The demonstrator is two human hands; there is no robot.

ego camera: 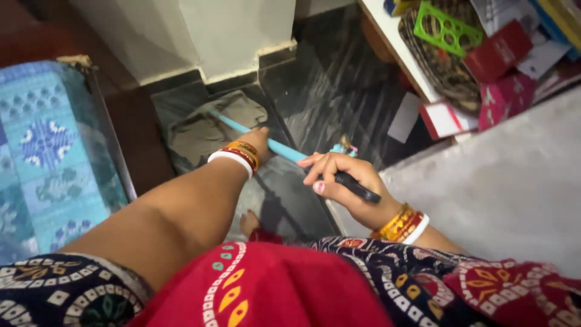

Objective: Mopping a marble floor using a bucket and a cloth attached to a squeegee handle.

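A long light-blue mop handle (284, 151) with a black grip end runs from my lap down to a grey cloth mop head (212, 124) lying on the dark stone floor. My left hand (259, 140) is stretched forward and wraps the handle low down, near the mop head. The black grip end sits in my right hand (342, 181), close to my body. Both wrists carry red, gold and white bangles.
A bed with a blue patterned cover (42, 163) stands at the left. A white wall corner (200, 36) rises ahead. At the right a low shelf (460, 66) holds a woven basket, a green plastic piece, red boxes and papers. A grey surface (502, 181) lies beside my right arm.
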